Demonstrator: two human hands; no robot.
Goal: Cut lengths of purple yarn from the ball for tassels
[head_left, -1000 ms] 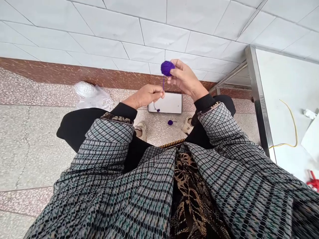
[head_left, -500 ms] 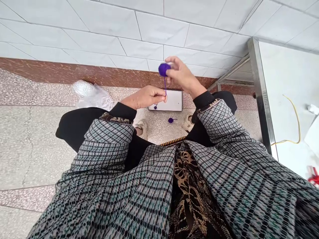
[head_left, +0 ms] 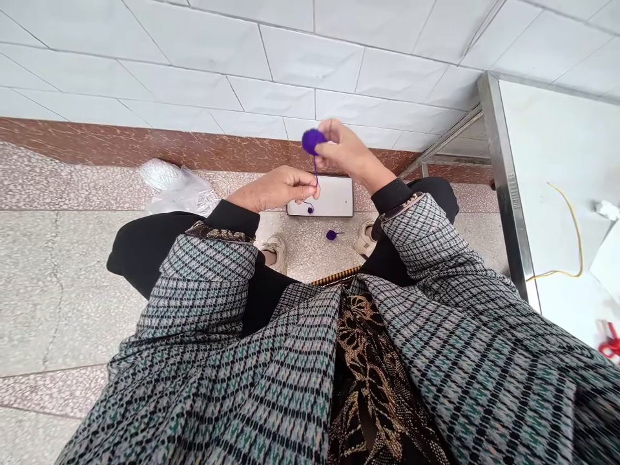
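My right hand [head_left: 345, 152] holds a purple yarn ball [head_left: 313, 141] by its side, between thumb and fingers. From the ball a short purple strand [head_left: 316, 171] runs down to my left hand [head_left: 285, 188], which pinches it at the fingertips. Below those fingertips a small dark purple piece [head_left: 310, 210] hangs on a curved strand, in front of a flat white box [head_left: 334, 196] with a dark rim. Another small purple ball [head_left: 331, 235] with a short tail lies on the floor between my shoes.
White yarn in a clear plastic bag [head_left: 181, 190] lies on the floor at the left. A tiled wall [head_left: 271, 58] stands ahead. At the right, a metal-edged white table [head_left: 552, 155] carries a yellow cord [head_left: 578, 239] and a red item [head_left: 609, 342].
The yarn ball and my right hand have moved slightly left and down. My left hand has shifted a little left. The small hanging piece has swung to the right.
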